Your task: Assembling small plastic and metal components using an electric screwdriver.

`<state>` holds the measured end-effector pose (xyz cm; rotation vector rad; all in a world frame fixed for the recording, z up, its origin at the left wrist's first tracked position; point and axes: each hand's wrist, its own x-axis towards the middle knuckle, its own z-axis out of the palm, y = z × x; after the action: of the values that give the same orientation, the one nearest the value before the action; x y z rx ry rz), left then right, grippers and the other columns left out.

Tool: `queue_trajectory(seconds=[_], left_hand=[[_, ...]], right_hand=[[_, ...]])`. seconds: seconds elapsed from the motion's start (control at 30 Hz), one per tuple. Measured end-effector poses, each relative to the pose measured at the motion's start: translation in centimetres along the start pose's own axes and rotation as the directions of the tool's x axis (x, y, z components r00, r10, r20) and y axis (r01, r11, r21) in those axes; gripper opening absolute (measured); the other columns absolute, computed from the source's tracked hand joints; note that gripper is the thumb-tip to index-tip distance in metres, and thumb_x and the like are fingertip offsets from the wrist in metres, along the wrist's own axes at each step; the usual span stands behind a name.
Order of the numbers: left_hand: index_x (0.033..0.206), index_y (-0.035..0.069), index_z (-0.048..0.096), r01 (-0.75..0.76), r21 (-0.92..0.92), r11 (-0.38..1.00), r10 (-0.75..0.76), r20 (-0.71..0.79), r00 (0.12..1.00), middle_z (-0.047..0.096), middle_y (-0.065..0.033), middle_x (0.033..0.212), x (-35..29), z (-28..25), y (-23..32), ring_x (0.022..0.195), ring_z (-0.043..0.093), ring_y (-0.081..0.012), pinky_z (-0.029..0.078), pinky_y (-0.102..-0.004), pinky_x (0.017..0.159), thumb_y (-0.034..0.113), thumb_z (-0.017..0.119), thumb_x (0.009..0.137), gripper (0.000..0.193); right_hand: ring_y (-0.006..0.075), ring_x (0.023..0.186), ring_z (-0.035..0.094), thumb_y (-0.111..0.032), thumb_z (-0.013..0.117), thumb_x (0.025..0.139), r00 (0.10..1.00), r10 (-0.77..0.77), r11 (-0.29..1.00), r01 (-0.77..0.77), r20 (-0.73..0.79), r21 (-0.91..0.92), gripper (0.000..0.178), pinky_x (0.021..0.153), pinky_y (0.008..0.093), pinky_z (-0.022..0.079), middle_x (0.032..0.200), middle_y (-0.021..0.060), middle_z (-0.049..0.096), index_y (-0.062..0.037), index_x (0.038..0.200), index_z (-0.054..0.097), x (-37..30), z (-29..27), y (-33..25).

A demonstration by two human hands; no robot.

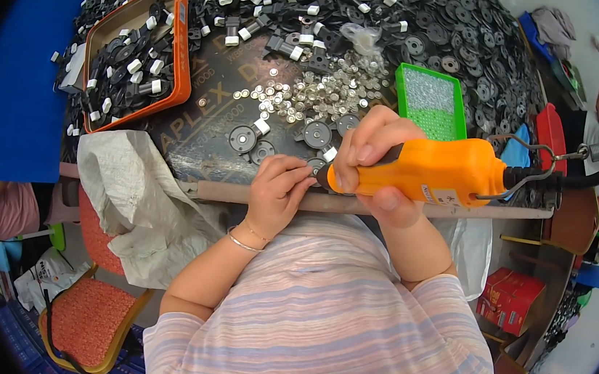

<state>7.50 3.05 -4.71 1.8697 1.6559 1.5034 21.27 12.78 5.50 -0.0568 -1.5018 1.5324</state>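
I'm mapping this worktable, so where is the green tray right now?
In the head view, the green tray sits right of centre, between the silvery parts and black discs, beyond the orange tool.

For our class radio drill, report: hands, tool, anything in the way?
Right hand gripping orange power tool. Left hand at its front end. Round dark parts, loose silver pieces close ahead.

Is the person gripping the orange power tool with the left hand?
No, the right hand grips the orange power tool, while the left hand is beside its tip.
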Motion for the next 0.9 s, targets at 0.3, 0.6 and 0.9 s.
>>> queue_trajectory(seconds=[0.3, 0.6, 0.9], left_hand=[[0.105, 0.001, 0.062, 0.113, 0.04, 0.993, -0.116, 0.06, 0.991, 0.063, -0.0124, 0.098, 0.6, 0.1, 0.8, 0.09, 0.058, -0.031, 0.047, -0.0383, 0.078, 0.021, 0.081, 0.063, 0.05], [0.104, 0.002, 0.063, 0.137, 0.063, 0.989, -0.146, 0.158, 0.977, 0.063, -0.0117, 0.095, 0.5, 0.0, 0.2, 0.087, 0.058, -0.0298, 0.048, -0.0364, 0.075, 0.015, 0.079, 0.063, 0.046], [0.101, 0.003, 0.064, 0.096, 0.094, 0.991, -0.109, 0.153, 0.982, 0.063, -0.0111, 0.094, 0.5, 0.2, 0.0, 0.086, 0.058, -0.0297, 0.049, -0.0369, 0.074, 0.012, 0.078, 0.062, 0.042]], right_hand=[[0.015, 0.063, 0.056, -0.03, 0.073, 0.08, 0.998, 0.029, 0.994, -0.024, 0.048, -0.107, 0.036, 0.057, 0.0255, 0.045, 0.087, 0.0077, 0.047, -0.0026, 0.093, 0.055, 0.1, 0.3, 0.6], [0.02, 0.075, 0.053, -0.032, 0.077, 0.071, 0.988, 0.154, 0.982, -0.152, 0.009, -0.111, 0.035, 0.066, 0.0316, 0.044, 0.081, 0.0043, 0.056, -0.0097, 0.091, 0.058, 0.5, 0.6, 0.2], [0.0142, 0.066, 0.056, -0.03, 0.073, 0.079, 0.983, 0.112, 0.985, -0.091, 0.144, -0.143, 0.032, 0.064, 0.0268, 0.044, 0.084, 0.0049, 0.047, -0.006, 0.091, 0.056, 0.9, 0.4, 0.8]])
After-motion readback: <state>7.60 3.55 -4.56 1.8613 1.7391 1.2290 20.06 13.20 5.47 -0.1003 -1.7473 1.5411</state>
